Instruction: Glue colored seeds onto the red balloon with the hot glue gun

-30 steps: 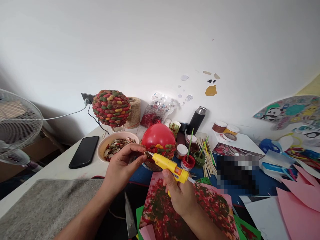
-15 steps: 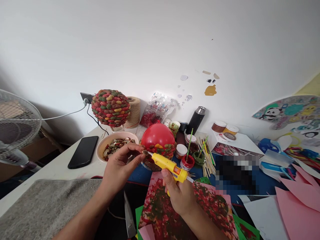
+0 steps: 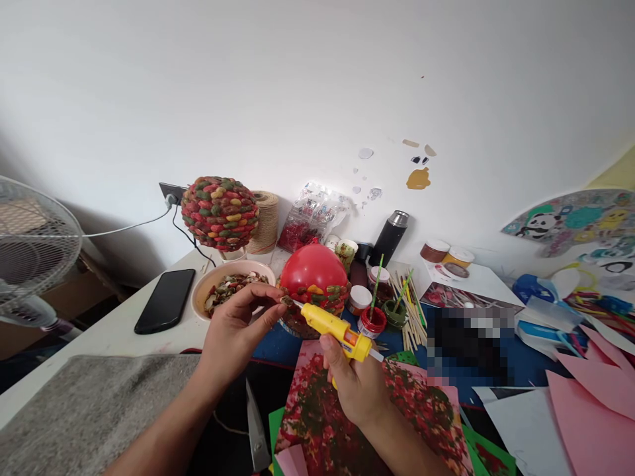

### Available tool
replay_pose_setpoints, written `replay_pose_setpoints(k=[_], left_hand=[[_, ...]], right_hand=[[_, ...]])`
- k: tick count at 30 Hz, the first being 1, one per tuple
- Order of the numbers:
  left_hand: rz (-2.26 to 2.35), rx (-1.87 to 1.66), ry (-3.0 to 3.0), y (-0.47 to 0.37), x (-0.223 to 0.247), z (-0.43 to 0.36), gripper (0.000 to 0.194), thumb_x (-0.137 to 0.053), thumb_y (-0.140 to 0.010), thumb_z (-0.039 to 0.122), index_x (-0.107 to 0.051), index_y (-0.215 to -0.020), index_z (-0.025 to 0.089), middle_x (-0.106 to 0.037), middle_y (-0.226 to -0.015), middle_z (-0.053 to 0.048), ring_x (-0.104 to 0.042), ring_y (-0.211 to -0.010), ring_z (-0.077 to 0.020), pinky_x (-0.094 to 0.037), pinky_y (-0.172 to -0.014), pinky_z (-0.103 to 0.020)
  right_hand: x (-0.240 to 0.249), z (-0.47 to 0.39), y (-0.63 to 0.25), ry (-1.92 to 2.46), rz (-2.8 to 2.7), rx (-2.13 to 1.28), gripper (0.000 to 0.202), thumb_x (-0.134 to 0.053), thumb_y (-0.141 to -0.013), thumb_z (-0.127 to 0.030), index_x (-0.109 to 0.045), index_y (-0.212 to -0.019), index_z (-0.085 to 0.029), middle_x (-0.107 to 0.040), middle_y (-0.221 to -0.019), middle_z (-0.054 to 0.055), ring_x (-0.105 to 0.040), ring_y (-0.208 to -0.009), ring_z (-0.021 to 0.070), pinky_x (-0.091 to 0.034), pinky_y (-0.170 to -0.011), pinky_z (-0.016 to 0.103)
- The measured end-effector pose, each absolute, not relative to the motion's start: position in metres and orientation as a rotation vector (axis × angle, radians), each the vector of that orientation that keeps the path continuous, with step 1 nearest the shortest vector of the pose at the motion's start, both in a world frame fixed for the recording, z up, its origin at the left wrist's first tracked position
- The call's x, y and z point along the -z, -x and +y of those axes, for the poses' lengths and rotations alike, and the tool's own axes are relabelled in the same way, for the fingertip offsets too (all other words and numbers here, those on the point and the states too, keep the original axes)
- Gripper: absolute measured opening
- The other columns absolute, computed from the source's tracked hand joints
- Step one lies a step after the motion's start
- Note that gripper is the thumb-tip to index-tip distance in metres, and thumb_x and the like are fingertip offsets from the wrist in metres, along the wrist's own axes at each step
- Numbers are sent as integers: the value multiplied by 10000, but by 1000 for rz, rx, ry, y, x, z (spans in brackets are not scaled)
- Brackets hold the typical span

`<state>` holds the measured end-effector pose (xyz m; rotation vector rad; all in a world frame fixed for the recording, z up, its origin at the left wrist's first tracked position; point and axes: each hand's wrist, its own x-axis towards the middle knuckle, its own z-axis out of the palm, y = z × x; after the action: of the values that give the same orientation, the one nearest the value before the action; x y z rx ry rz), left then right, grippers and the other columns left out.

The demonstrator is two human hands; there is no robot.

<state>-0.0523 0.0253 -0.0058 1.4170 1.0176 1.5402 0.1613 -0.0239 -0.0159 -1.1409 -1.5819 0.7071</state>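
Note:
Between thumb and fingertips, my left hand (image 3: 235,324) pinches a small dark nutshell (image 3: 286,301) that looks like a pistachio shell. My right hand (image 3: 360,383) is wrapped round a yellow hot glue gun (image 3: 330,324), with a clear glue stick poking out of its back. The gun's nozzle points left and meets or nearly meets the shell. Just behind them, a red balloon (image 3: 313,268) is ringed low down by painted shells (image 3: 325,295). Left of it, a pink bowl (image 3: 201,305) holds many loose painted shells, partly hidden by my left hand.
A shell-covered ball (image 3: 221,215) stands by a twine spool (image 3: 264,225). Open paint jars (image 3: 372,322), wooden sticks (image 3: 411,317) and a black thermos (image 3: 390,238) stand right. A phone (image 3: 165,301) lies left. Scissors (image 3: 256,426) and paint-smeared pink paper (image 3: 317,410) lie in front.
Both hands hold almost the same place. The shell in my left hand is turned slightly beside the nozzle; the camera view has shifted a touch.

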Motion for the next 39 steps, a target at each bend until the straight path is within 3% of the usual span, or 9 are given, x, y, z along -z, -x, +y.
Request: replay_pose_setpoints(k=[20, 39], left_hand=[[1053, -1562, -1397, 52, 4, 24, 234, -919, -858, 397, -823, -987, 227, -826, -1019, -55, -791, -940, -222, -667, -861, -300], [1083, -1559, -1424, 51, 1, 24, 288, -916, -844, 465, -815, -969, 227, -834, -999, -67, -796, -928, -248, -676, -849, -337]], right_hand=[[13, -26, -160, 1174, -1630, -634, 611, -536, -1106, -641, -593, -635, -257, -528, -483, -22, -549, -424, 165, -446, -475, 280], [12, -27, -158, 1158, -1613, -719, 651, -514, -1089, -721, -582, -627, -267, -506, -476, -26, -518, -418, 163, -410, -432, 274]])
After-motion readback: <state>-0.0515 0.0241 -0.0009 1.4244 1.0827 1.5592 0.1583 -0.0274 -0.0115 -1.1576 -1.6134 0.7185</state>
